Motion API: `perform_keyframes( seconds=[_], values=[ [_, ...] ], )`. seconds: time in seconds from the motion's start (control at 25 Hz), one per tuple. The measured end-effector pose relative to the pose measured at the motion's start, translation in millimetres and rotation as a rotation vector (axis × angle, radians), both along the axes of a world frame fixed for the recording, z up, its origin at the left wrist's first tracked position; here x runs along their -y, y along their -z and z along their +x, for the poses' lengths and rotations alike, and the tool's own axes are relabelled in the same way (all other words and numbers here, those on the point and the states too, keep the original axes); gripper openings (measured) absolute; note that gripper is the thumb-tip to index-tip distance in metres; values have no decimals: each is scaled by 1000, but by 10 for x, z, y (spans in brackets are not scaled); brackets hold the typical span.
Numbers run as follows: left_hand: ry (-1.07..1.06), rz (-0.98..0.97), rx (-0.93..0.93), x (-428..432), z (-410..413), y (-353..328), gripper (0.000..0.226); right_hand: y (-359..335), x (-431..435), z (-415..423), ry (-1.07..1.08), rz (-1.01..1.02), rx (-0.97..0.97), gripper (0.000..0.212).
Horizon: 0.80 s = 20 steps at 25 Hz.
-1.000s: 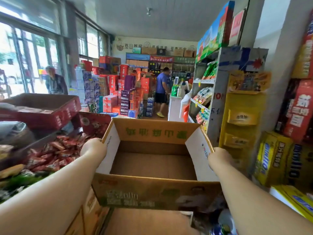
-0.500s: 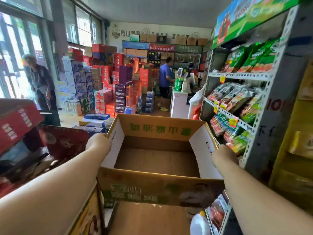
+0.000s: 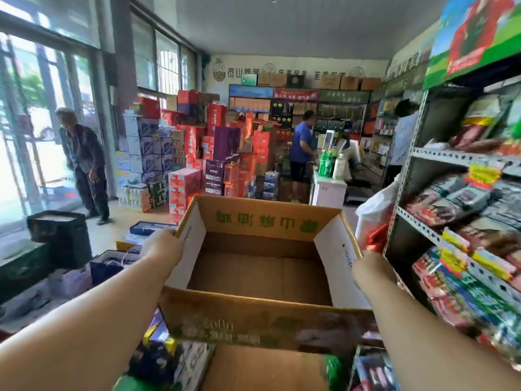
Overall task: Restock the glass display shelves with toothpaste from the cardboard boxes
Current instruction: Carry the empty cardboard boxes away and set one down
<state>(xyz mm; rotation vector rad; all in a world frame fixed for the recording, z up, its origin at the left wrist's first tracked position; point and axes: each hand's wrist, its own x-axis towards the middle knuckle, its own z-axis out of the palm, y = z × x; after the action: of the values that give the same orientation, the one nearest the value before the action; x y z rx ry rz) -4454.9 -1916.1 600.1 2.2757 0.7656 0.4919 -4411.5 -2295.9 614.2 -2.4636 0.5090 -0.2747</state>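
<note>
Cardboard box [image 3: 262,320] is held up at chest level in front of the person, between both forearms, with its four flaps standing open and its bare brown bottom in view; green printed characters run across the far flap and the near wall. Left hand [image 3: 162,246] grips the top edge of the left flap, fingers curled over it and mostly out of sight on the outer side. Right hand [image 3: 369,268] lies against the outside of the right flap, and its fingers are hidden behind the card, so I cannot tell whether they are curled or flat. Just beside the box on the right stands a grey metal shelf [image 3: 423,221] packed with snack packets and yellow price tags. Beyond the box, stacks of red, purple and blue cartons [image 3: 197,153] fill the middle of the shop floor. A person in a blue shirt [image 3: 301,142] stands at a white counter [image 3: 328,190] carrying green bottles [image 3: 325,163], and another person [image 3: 84,153] stoops near the glass door on the left, beyond a black crate [image 3: 59,230]
</note>
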Motion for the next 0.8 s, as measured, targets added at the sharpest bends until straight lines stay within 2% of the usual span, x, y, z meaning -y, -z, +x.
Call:
perform_keyframes(
  seconds=[0.16, 0.36, 0.6, 0.8],
  values=[
    [-28, -103, 66, -480, 1398, 185, 16, 87, -343, 1316, -98, -119, 12, 35],
    [-3, -239, 82, -955, 3430, 175, 16, 14, -725, 3084, -66, -97, 48, 31],
    [26, -72, 62, -1003, 5301, -201, 18, -159, -943, 5057, -6, -56, 97, 27],
    [-51, -83, 107, -1235, 6956, 220, 24, 110, -1115, 7010, -112, -66, 88, 27]
  ],
)
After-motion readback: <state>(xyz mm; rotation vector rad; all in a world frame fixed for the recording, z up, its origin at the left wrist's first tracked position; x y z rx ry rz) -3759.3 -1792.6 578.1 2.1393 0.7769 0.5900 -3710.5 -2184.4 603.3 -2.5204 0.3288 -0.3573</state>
